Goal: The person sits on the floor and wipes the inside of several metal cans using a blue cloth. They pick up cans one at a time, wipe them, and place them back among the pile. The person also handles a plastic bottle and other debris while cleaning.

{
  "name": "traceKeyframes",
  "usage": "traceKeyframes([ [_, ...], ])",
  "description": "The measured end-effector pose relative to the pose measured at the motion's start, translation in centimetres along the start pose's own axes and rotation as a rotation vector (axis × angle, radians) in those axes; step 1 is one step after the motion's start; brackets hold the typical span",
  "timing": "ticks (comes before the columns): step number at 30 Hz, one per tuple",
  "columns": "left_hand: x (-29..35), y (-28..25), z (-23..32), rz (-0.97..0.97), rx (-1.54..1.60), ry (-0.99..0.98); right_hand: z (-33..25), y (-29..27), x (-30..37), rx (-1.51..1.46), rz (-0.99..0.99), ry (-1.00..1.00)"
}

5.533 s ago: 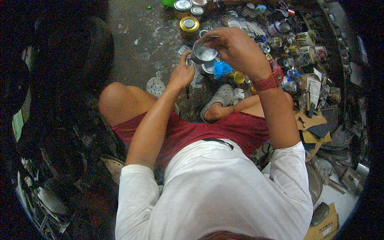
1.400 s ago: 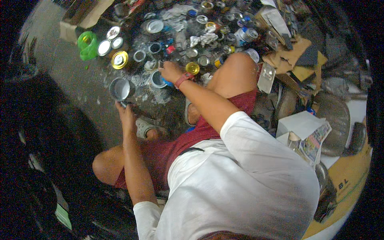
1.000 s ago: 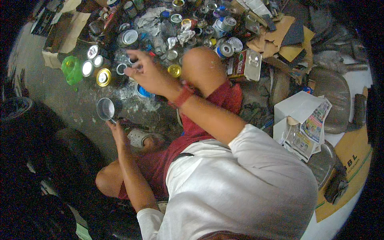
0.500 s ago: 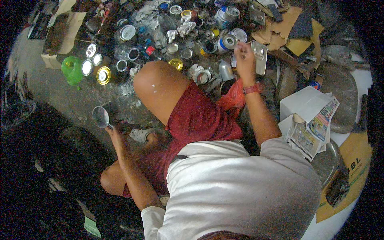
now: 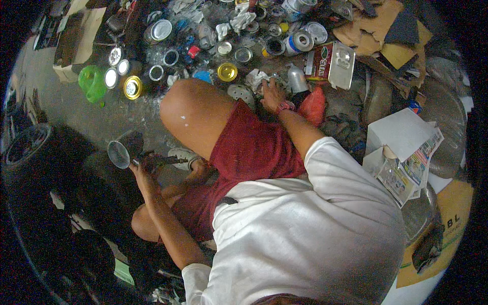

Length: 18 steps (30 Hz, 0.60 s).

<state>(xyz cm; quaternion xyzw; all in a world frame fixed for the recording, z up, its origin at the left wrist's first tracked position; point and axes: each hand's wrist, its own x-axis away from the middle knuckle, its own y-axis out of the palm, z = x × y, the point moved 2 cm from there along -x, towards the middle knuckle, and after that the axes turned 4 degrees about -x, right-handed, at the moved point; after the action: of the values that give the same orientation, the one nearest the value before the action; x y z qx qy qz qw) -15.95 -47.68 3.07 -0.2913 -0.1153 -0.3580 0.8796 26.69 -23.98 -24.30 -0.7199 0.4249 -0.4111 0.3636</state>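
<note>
My left hand (image 5: 144, 178) is closed around what looks like a spray gun, its round grey cup (image 5: 118, 154) tilted toward me and its dark body (image 5: 165, 159) reaching right. Beyond my raised knee, my right hand (image 5: 273, 95) reaches down with fingers apart, at the edge of some crumpled white paper (image 5: 256, 78). Whether the fingertips touch the paper is hard to see. A silver bottle-shaped container (image 5: 297, 80) stands just right of that hand, beside a red plastic bag (image 5: 313, 105). My white perforated shoe (image 5: 241, 93) shows left of the hand.
Open paint cans stand across the floor ahead, among them a yellow-lined can (image 5: 227, 71) and a blue-and-white can (image 5: 299, 42). A rectangular tin (image 5: 340, 66) lies at the right, near torn cardboard (image 5: 368, 33). Newspapers (image 5: 406, 173) rest beside me; a green bag (image 5: 92, 84) is far left.
My right hand has come down and left from the cans and rectangular tin to the crumpled paper. The left hand, with the spray gun, has shifted slightly left. The view has turned a little.
</note>
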Motion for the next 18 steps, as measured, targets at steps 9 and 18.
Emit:
traceKeyframes([
  [9,0.7,-1.5,-0.7,-0.054,-0.447,0.109,0.5,4.5,-3.9,0.182,-0.027,-0.007],
  [18,-1.3,3.4,-1.4,0.024,-0.272,-0.080,6.0,-0.9,-0.5,0.033,-0.205,-0.157],
])
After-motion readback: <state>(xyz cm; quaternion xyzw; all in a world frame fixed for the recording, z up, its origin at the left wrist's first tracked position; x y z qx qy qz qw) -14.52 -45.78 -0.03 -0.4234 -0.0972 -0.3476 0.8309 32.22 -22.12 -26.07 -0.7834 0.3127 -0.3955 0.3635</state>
